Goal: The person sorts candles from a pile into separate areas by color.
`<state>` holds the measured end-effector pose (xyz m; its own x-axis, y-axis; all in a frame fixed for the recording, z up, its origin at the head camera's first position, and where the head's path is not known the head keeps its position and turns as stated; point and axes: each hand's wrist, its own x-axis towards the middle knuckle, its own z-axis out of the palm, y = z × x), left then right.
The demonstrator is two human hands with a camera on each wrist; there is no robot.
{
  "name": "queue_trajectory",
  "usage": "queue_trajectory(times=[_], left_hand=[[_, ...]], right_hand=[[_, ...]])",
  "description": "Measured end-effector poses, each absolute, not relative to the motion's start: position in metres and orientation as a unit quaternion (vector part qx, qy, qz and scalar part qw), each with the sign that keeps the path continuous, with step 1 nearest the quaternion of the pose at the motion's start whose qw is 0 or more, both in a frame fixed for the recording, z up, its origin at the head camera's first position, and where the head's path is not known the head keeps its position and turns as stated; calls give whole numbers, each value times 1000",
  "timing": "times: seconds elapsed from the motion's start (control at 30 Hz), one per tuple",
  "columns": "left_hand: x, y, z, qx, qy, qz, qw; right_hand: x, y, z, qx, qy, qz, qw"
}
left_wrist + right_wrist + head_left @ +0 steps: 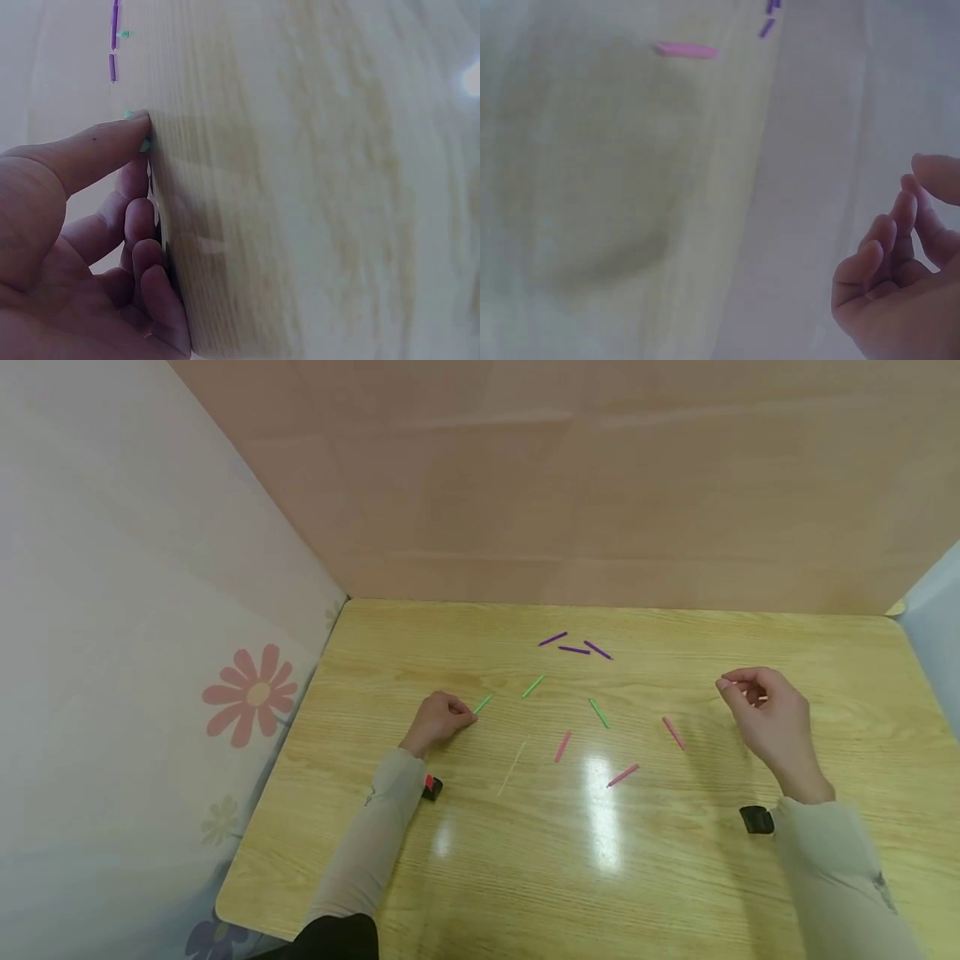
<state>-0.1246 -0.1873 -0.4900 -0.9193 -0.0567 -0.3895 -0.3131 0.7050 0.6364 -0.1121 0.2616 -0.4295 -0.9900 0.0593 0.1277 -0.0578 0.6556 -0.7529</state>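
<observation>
The left hand (438,720) pinches the end of a green stick (483,703) against the table (750,893); a firm, low pinch should keep it from slipping. The right hand (765,718) hovers with fingers loosely curled, and whether it holds anything I cannot tell.

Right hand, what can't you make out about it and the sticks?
- Right hand: head view too small, right wrist view blurred, so any pale stick pinched is uncertain.
- Green stick: left wrist view blurred, left hand covers its end.
- Pale stick: faint against the table.
</observation>
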Motion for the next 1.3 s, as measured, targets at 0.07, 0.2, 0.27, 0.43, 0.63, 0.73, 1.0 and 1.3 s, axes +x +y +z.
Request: queue_trajectory(times=[0.07,0.2,0.27,0.43,0.63,0.73,1.0,1.3], left_hand=[[-125,-187,-490,-100,907,372,170],[-124,-186,-490,-105,905,376,171],[-123,-187,-490,-107,904,377,171],[-122,-191,-490,-108,902,387,162],[-120,-194,-489,-99,905,383,156],[-120,-195,-489,-96,905,382,158],[-121,-196,-491,-85,909,375,161],[-121,-192,-488,-80,907,377,171]], right_hand=[[-106,265,-438,9,-912,406,64],[-95,268,-455,19,-919,390,44],[-90,268,-461,23,-921,387,28],[-86,265,-472,36,-924,381,-10],[-84,261,-478,52,-922,383,-28],[-86,259,-478,52,-924,377,-40],[-90,251,-475,47,-925,364,-96],[-92,248,-474,38,-931,341,-127]])
